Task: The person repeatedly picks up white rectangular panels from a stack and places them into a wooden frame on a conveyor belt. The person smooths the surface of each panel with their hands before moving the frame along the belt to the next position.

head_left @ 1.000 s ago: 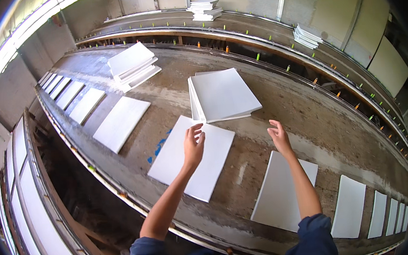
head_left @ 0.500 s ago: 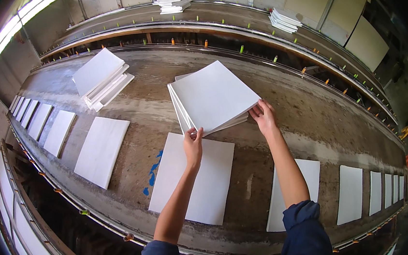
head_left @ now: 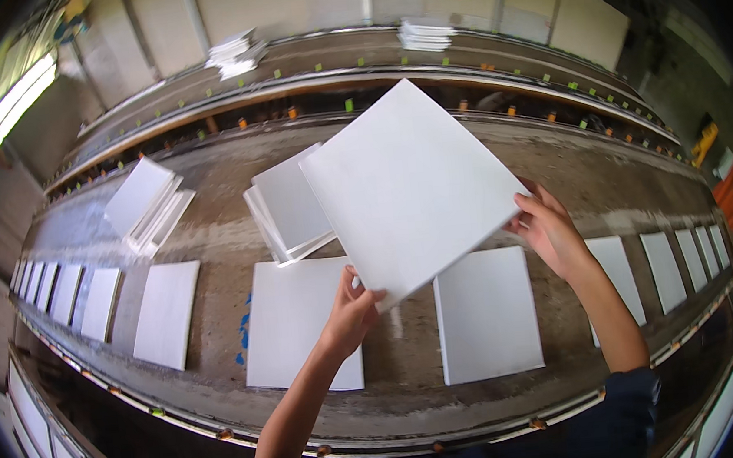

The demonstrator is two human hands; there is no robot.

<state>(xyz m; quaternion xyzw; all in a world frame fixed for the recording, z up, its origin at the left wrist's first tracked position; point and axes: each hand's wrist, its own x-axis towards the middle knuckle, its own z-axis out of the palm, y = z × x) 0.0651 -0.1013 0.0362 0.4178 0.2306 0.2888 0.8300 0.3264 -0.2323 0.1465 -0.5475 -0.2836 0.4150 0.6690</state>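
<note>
A flat white square board (head_left: 420, 194) is held up and tilted above the long worktable (head_left: 402, 357). My left hand (head_left: 351, 313) pinches its near left corner, and my right hand (head_left: 549, 223) grips its right corner, thumb on top with the fingers around the edge. Behind it, partly covered, lies a fanned stack of similar boards (head_left: 290, 202). Two single boards lie flat on the near side of the table: a left one (head_left: 292, 327) under my left forearm and a right one (head_left: 489, 318) just below the raised board.
Another stack of boards (head_left: 145, 205) sits at the table's left. Single boards continue in a row toward both ends, such as one board (head_left: 167, 316) on the left. Small pegs line the table edges. A second long table behind carries two stacks (head_left: 426, 36).
Both hands have lifted the top board off the middle stack and carried it to the right, uncovering part of the stack. My view has turned to the right.
</note>
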